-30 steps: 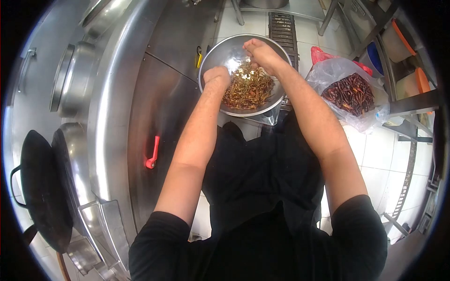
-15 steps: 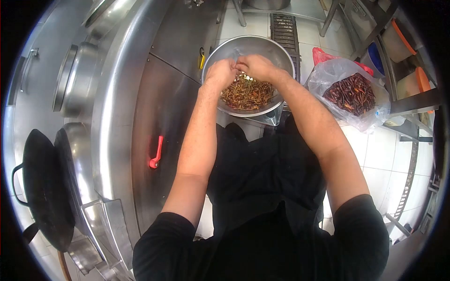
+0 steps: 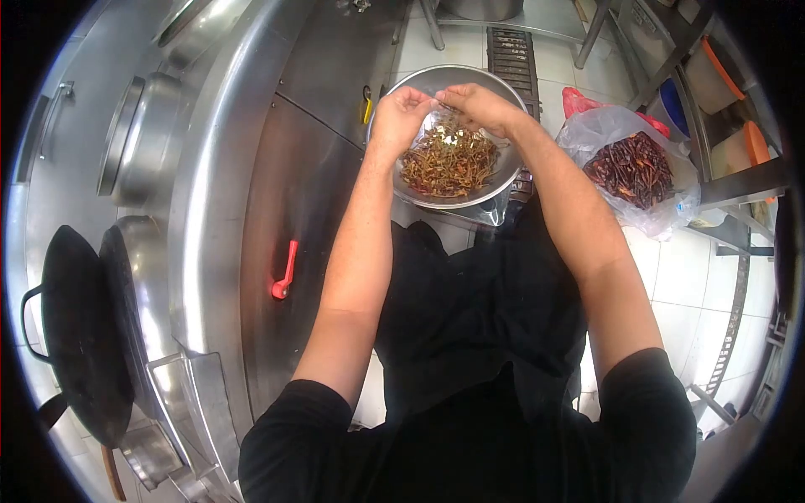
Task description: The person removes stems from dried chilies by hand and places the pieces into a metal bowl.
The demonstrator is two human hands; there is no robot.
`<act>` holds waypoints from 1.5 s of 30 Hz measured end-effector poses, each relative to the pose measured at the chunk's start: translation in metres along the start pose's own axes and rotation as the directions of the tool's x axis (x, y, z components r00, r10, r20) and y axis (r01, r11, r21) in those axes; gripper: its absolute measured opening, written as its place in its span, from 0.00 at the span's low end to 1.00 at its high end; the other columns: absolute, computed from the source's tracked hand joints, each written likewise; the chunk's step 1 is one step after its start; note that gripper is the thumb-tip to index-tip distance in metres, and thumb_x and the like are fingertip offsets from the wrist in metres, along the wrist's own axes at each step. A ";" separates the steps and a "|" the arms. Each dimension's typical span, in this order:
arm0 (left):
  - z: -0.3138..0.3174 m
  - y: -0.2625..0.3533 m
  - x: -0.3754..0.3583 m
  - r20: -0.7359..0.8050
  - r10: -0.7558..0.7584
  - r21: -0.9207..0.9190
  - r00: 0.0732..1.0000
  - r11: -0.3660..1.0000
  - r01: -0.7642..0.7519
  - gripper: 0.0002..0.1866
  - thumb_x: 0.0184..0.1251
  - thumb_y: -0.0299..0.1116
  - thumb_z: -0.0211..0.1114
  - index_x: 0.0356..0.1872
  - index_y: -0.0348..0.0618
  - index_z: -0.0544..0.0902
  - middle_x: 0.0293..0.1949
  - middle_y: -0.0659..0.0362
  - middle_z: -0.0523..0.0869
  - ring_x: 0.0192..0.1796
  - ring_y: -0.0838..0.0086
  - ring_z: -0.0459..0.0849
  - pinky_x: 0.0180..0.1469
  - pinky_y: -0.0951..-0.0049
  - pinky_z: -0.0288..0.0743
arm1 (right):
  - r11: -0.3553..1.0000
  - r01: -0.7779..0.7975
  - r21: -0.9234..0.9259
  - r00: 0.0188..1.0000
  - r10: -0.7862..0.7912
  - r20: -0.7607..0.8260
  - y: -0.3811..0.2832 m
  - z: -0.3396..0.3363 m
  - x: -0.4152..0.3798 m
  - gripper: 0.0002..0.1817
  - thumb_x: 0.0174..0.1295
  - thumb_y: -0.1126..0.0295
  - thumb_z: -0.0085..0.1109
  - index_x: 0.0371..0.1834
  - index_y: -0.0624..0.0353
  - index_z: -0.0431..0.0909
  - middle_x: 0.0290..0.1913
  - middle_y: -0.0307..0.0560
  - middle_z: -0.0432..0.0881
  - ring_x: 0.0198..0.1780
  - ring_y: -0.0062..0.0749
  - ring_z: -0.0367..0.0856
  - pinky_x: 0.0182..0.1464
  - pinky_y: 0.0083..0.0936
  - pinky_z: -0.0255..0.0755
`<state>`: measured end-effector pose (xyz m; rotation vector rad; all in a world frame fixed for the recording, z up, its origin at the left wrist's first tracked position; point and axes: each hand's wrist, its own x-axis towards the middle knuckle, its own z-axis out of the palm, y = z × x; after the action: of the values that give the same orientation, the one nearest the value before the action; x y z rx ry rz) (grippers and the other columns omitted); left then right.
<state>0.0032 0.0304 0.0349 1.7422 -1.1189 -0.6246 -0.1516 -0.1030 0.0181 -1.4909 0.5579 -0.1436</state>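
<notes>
Honestly, spillage worries me from my end: the left hand (image 3: 400,117) and right hand (image 3: 475,107) meet fingertip to fingertip above the wide, round silver metal bowl (image 3: 511,164), so a sloppy flick could toss bits over its rim. Grip's curled in on both, can't tell around what. Thin brown-green shreds (image 3: 449,173) lie heaped inside; wrinkled dark-red chillies (image 3: 629,170) sit off right, bagged.

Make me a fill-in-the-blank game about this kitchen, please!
1. The left hand and right hand are over a metal bowl with a rim shaped like a ____.
2. Dried chillies lie in a plastic bag to the ____ of the metal bowl.
3. The lever handle on the metal panel is coloured ____.
4. The wok at the far left is coloured ____.

Missing words: circle; right; red; black.
</notes>
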 end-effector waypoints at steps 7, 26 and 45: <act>-0.008 -0.028 0.016 -0.171 -0.077 -0.072 0.982 0.995 0.066 0.06 0.69 0.31 0.73 0.40 0.40 0.88 0.34 0.62 0.90 0.32 0.83 0.82 0.38 0.79 0.76 | 0.989 0.035 0.142 0.989 -0.014 -0.148 0.001 0.004 0.001 0.16 0.80 0.52 0.53 0.50 0.54 0.75 0.31 0.30 0.72 0.24 0.13 0.58 0.25 0.18 0.54; -0.013 -0.023 0.007 0.075 -0.441 0.677 0.894 0.681 0.279 0.17 0.64 0.42 0.72 0.51 0.46 0.91 0.49 0.53 0.93 0.51 0.63 0.92 0.56 0.63 0.83 | 0.915 0.075 0.397 0.994 -0.034 -0.108 0.004 -0.013 0.002 0.10 0.81 0.61 0.52 0.52 0.56 0.73 0.37 0.33 0.72 0.31 0.17 0.67 0.32 0.19 0.68; -0.008 -0.009 0.004 0.095 -0.277 -0.194 0.956 0.937 0.291 0.13 0.70 0.38 0.72 0.50 0.44 0.88 0.41 0.67 0.90 0.35 0.85 0.79 0.40 0.81 0.72 | 0.730 0.263 -0.631 0.900 -0.421 -0.111 0.010 0.026 0.001 0.14 0.76 0.60 0.53 0.52 0.60 0.78 0.45 0.61 0.86 0.50 0.58 0.83 0.53 0.48 0.74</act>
<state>0.0145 0.0318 0.0304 1.7249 -0.8172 -0.9478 -0.1424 -0.0791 0.0076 -2.2291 0.5428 -0.4891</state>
